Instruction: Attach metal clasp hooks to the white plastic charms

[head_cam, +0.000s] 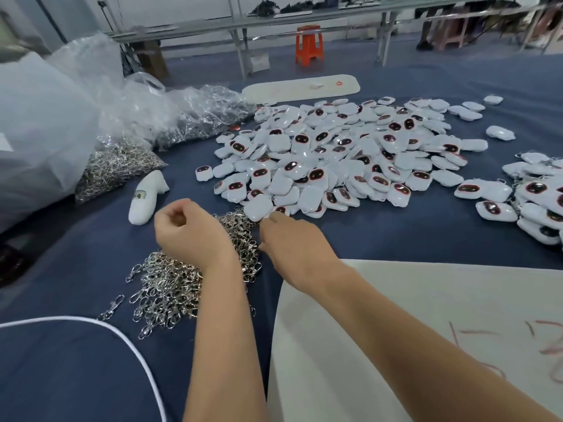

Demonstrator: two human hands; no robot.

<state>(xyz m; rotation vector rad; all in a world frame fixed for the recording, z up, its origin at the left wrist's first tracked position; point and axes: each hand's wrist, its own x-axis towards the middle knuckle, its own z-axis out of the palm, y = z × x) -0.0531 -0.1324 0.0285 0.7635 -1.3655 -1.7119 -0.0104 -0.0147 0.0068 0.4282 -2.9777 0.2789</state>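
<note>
Silvery clasp hooks are everywhere on my side of the tabletop (396,233). Way out at 9 o'clock sit the big plastic bags (45,123) with the bulk hooks spilling out, parked there as refill stock, I guess. Just right of them lies a small white foam piece (145,197), no idea what for.

Closer in, the working pile of clasp hooks (170,287) is right at 6 o'clock under my wrists, so I can grab one without looking. My left hand (189,231) hovers over that pile with the fingers curled in tight; whether there's a hook inside I honestly can't tell, they hide it.

My right hand (297,248) is reaching toward 12 o'clock, fingers together and stretched to the near edge of the big charm heap (335,156), touching or almost touching the closest charm (258,207). Looks like I'm fetching the next one.

Over at 3 o'clock there's a second bunch of charms (536,199) kept apart, seemingly with rings on, so probably the finished ones. A white sheet (426,330) covers the near right.
</note>
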